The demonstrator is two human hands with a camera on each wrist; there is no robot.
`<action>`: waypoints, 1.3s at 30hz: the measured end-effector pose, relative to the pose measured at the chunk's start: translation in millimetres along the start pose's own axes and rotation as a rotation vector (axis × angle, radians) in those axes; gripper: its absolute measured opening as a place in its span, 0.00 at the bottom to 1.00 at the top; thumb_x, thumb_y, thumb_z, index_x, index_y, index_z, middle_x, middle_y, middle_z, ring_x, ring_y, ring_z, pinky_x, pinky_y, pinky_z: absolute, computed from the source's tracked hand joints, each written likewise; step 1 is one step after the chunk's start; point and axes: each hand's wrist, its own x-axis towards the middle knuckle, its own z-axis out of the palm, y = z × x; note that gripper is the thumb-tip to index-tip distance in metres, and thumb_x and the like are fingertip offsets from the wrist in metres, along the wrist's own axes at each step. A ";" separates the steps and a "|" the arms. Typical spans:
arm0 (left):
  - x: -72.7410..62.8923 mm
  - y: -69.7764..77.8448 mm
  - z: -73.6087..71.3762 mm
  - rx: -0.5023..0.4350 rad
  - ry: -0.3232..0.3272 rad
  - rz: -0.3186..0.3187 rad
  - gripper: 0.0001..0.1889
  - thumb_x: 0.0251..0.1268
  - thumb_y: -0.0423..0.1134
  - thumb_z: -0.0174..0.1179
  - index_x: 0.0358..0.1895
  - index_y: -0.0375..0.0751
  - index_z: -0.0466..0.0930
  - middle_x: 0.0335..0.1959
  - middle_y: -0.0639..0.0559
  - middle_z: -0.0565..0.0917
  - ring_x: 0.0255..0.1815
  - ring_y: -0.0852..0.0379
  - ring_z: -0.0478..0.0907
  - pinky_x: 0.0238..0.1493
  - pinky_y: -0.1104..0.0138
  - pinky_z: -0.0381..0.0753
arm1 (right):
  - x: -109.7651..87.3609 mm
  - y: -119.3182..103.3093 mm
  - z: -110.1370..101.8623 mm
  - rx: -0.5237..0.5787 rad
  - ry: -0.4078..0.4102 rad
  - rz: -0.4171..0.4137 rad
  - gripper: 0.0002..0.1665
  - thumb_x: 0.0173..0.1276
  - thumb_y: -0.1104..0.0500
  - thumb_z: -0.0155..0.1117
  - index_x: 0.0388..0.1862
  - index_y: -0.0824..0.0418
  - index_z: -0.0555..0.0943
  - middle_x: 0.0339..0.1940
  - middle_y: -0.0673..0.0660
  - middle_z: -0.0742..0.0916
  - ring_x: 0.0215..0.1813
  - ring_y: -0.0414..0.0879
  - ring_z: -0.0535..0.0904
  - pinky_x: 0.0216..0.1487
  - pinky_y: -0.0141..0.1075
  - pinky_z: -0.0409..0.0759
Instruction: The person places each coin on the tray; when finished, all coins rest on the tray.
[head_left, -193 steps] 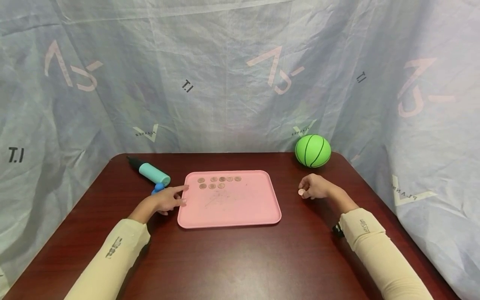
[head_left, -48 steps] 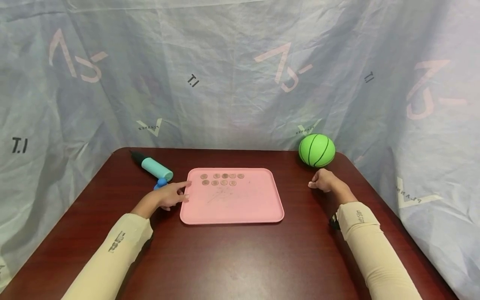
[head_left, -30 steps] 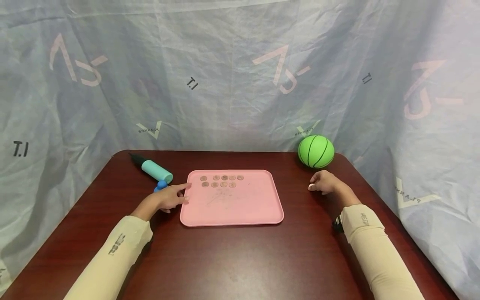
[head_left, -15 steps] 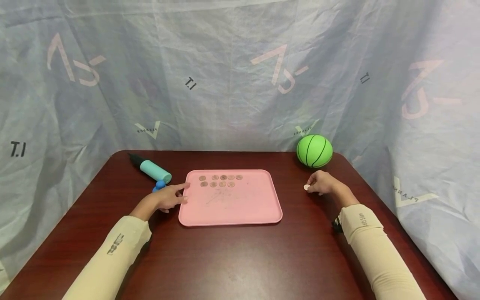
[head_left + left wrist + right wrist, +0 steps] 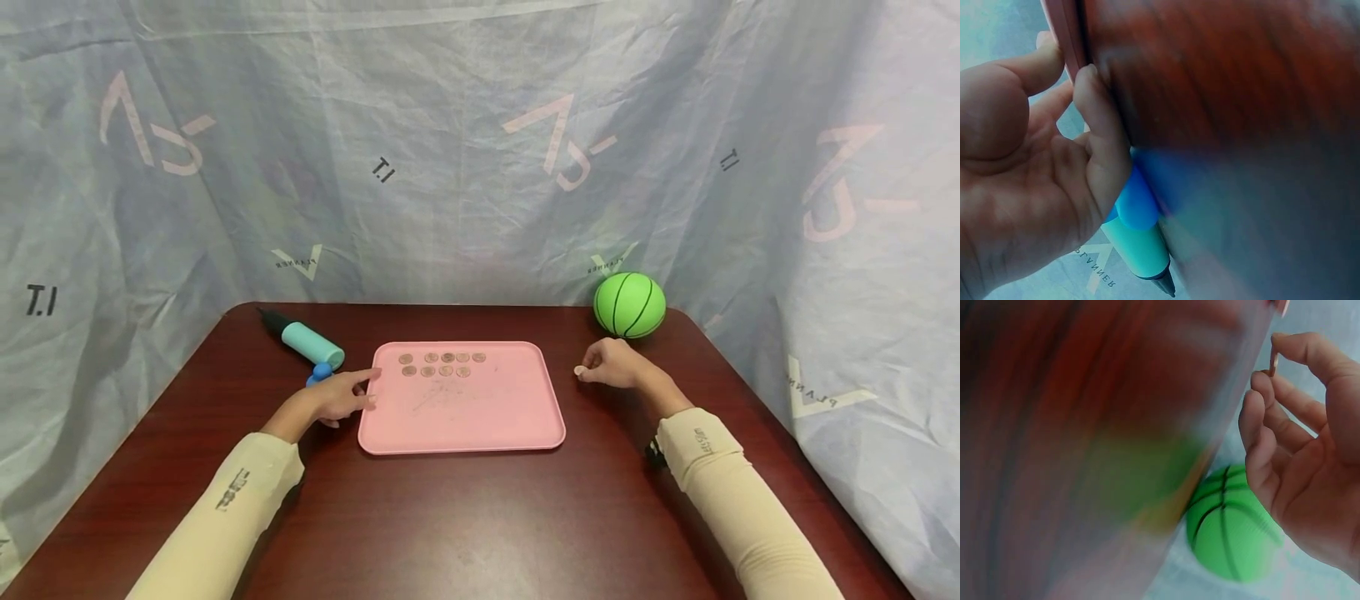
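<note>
My right hand [image 5: 618,363] is to the right of the pink tray [image 5: 465,421] and pinches a small coin [image 5: 579,370] between thumb and fingertip. The right wrist view shows that coin [image 5: 1274,360] edge-on, with the other fingers loosely bent. On the left, my left hand [image 5: 341,395] lays its index finger and thumb on the tray's left rim. In the left wrist view the tray's edge [image 5: 1067,25] runs past the thumb tip, and a bent finger lies on its outer side. Several copper-coloured coins [image 5: 462,372] lie flat in two rows on the tray's far left part.
A green ball [image 5: 630,305] with black lines stands at the table's far right, behind my right hand. Beyond my left hand lies a turquoise cylinder [image 5: 311,342] with a black tapered end. A blue rounded piece [image 5: 321,372] is beside it, partly hidden. Grey cloth [image 5: 465,208] hangs behind.
The nearer row has gained a coin since the oldest frame. In the last half second my right hand has moved left towards the tray with another coin. My left hand stays put.
</note>
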 end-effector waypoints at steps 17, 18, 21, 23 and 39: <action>-0.4 1.8 -1.0 0.004 0.001 0.009 0.35 0.72 0.43 0.58 0.78 0.45 0.55 0.47 0.43 0.73 0.33 0.51 0.72 0.30 0.61 0.82 | 43.7 -92.0 31.4 -0.088 -0.012 0.007 0.11 0.57 0.46 0.74 0.28 0.50 0.85 0.27 0.45 0.84 0.31 0.41 0.79 0.33 0.39 0.79; -0.5 2.1 -0.9 0.004 0.002 0.008 0.35 0.72 0.43 0.58 0.78 0.45 0.55 0.47 0.43 0.73 0.33 0.51 0.72 0.30 0.61 0.82 | 46.1 -96.4 33.3 -0.097 -0.015 0.012 0.11 0.57 0.45 0.74 0.28 0.50 0.85 0.27 0.45 0.84 0.32 0.41 0.79 0.33 0.39 0.79; -2.1 3.1 -0.8 0.006 0.005 0.001 0.35 0.73 0.43 0.58 0.78 0.44 0.55 0.47 0.43 0.73 0.33 0.51 0.72 0.30 0.61 0.82 | 53.6 -109.3 39.4 -0.124 -0.042 0.020 0.12 0.58 0.44 0.73 0.28 0.49 0.85 0.26 0.44 0.84 0.32 0.41 0.79 0.34 0.40 0.79; -3.3 3.9 -0.4 0.005 0.003 -0.002 0.35 0.73 0.43 0.58 0.79 0.44 0.54 0.48 0.42 0.73 0.34 0.51 0.72 0.31 0.61 0.82 | 58.1 -117.0 42.9 -0.151 -0.069 0.024 0.12 0.59 0.43 0.72 0.28 0.49 0.85 0.26 0.43 0.84 0.32 0.41 0.79 0.34 0.40 0.79; -4.4 4.9 -0.4 0.006 -0.008 -0.008 0.35 0.74 0.43 0.57 0.79 0.44 0.54 0.49 0.42 0.72 0.35 0.50 0.72 0.31 0.61 0.82 | 76.9 -142.3 51.3 -0.176 -0.132 -0.004 0.08 0.61 0.50 0.73 0.33 0.52 0.87 0.34 0.45 0.87 0.38 0.42 0.82 0.43 0.40 0.81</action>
